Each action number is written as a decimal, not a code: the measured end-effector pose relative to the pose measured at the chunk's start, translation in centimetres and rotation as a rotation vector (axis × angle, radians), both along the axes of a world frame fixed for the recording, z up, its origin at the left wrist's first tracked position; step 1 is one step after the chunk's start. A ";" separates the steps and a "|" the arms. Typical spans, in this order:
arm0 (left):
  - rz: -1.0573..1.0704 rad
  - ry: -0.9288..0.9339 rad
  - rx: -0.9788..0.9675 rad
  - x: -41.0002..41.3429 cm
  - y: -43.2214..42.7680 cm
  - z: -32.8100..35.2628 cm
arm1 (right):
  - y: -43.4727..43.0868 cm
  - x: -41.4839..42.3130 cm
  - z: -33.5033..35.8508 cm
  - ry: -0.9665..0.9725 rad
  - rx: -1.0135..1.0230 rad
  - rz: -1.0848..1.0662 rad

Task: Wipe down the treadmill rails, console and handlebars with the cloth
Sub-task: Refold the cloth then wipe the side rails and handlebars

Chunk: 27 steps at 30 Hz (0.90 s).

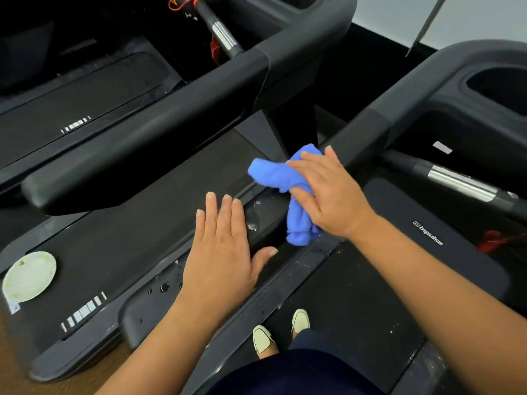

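Observation:
A crumpled blue cloth (273, 175) lies on the dark left handrail (265, 220) of the treadmill I stand on. My right hand (333, 195) lies over the cloth, its fingers spread across the top and its thumb curled against the bunched part that hangs down the rail's side. My left hand (222, 252) rests flat on the same rail nearer to me, fingers straight, thumb out to the right. White scuffs and specks show on the rail between the two hands. The rail rises at the upper right to the console (445, 109) with its cup holder (499, 89).
A second treadmill stands at the left, with its thick handrail (142, 143) and belt (128, 238). A round white-green plate (30, 276) lies on that belt's edge. A silver grip bar (456, 181) juts out at the right. My shoes (263, 337) stand on my belt (342, 309).

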<state>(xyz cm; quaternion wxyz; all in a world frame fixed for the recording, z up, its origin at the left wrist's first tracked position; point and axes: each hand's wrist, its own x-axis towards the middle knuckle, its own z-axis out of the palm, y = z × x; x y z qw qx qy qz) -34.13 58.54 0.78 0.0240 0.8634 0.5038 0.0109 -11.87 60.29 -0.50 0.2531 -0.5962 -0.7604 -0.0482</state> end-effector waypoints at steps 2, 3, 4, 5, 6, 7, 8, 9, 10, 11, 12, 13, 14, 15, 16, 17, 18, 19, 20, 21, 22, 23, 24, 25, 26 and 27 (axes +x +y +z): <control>0.002 0.010 0.000 0.0 0.1 0.0 | 1.5 1.4 0.8 -0.001 -0.077 -0.106; 0.005 0.011 0.000 0.1 0.1 0.0 | 2.3 1.4 1.3 0.001 -0.118 -0.173; 0.006 0.010 -0.001 0.1 0.1 0.0 | 2.9 0.8 1.6 -0.007 -0.144 -0.230; 0.005 0.008 -0.003 0.1 0.1 -0.1 | 3.0 -0.2 1.8 -0.040 -0.158 -0.252; 0.003 0.005 -0.007 0.1 0.1 -0.1 | 2.7 -1.3 1.7 -0.077 -0.170 -0.222; -0.001 0.003 -0.012 0.1 0.1 -0.1 | 2.0 -2.2 1.4 -0.099 -0.171 -0.157; -0.004 0.001 -0.016 0.1 0.1 -0.1 | 1.2 -2.7 1.1 -0.102 -0.152 -0.078; -0.005 -0.002 -0.019 0.1 0.1 -0.2 | 0.3 -2.7 0.7 -0.083 -0.121 0.001; -0.005 -0.004 -0.024 0.0 0.1 -0.1 | -0.5 -2.2 0.3 -0.055 -0.075 0.065; -0.003 -0.003 -0.031 0.0 0.1 0.0 | -0.9 -1.2 0.0 -0.027 -0.023 0.104; 0.001 -0.001 -0.036 0.1 0.1 0.1 | -1.0 -0.1 -0.3 -0.003 0.003 0.104; 0.007 -0.002 -0.040 0.1 0.1 0.2 | -0.9 1.0 -0.6 0.021 -0.005 0.065; 0.012 -0.005 -0.044 0.1 0.1 0.3 | -0.4 2.0 -0.5 0.055 -0.047 -0.004; 0.015 -0.006 -0.049 0.1 0.0 0.4 | 0.5 2.6 -0.1 0.090 -0.093 -0.090; 0.014 -0.007 -0.052 0.2 0.0 0.5 | 1.3 2.7 0.5 0.111 -0.124 -0.171; 0.013 -0.010 -0.055 0.1 0.0 0.5 | 1.9 2.1 1.0 0.108 -0.125 -0.233; 0.013 -0.014 -0.059 0.1 0.0 0.5 | 2.0 0.9 1.4 0.084 -0.100 -0.262; 0.014 -0.023 -0.064 0.1 0.0 0.4 | 1.8 -0.6 1.4 0.054 -0.059 -0.239; 0.015 -0.039 -0.070 0.1 0.1 0.4 | 1.2 -2.2 1.1 0.039 -0.026 -0.169; 0.013 -0.060 -0.078 0.1 0.1 0.4 | 0.3 -3.6 0.5 0.037 0.012 -0.072; 0.010 -0.081 -0.087 0.1 0.1 0.5 | -0.8 -4.5 0.0 0.053 0.038 0.021; 0.006 -0.094 -0.096 0.1 0.2 0.5 | -1.4 -4.6 -0.7 0.069 0.071 0.091; 0.005 -0.100 -0.101 0.0 0.2 0.4 | -1.5 -4.0 -1.2 0.080 0.108 0.137; 0.006 -0.096 -0.105 0.0 0.3 0.4 | -1.1 -2.8 -1.6 0.080 0.150 0.161; 0.009 -0.085 -0.109 -0.1 0.4 0.4 | -0.6 -1.7 -1.9 0.076 0.173 0.157; 0.009 -0.070 -0.113 0.0 0.4 0.5 | 0.0 -0.7 -2.1 0.077 0.195 0.128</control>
